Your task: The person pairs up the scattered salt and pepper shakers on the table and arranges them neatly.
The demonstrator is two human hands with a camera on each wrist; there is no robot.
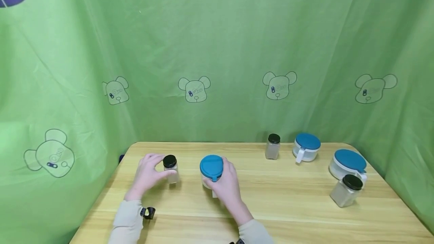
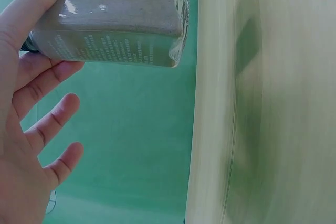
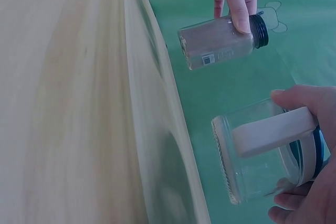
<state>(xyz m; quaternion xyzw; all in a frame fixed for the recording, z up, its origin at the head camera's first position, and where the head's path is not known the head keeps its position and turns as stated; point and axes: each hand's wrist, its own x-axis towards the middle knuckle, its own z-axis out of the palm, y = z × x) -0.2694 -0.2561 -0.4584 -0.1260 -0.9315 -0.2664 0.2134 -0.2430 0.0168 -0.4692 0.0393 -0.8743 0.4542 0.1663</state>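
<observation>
Between thumb and fingers, my left hand (image 1: 146, 175) pinches a seasoning jar (image 1: 173, 177) near its black lid. In the left wrist view the square jar (image 2: 113, 17) is clear, filled with greyish-brown powder and carries fine print; the ring and little fingers stand free of it. My right hand (image 1: 229, 186) grips a clear glass seasoning pot (image 3: 262, 166) around its upper part, just under the blue lid (image 1: 211, 166). Its white handle (image 3: 273, 132) faces the right wrist camera. Both containers hang above the wooden table (image 1: 190, 221), side by side.
At the back right stand another black-lidded jar (image 1: 272, 150) and a blue-lidded pot (image 1: 306, 148) with a white handle. Nearer the right edge are a wider blue-lidded pot (image 1: 346, 165) and a black-lidded jar (image 1: 344, 193). A green curtain (image 1: 230, 116) hangs behind the table.
</observation>
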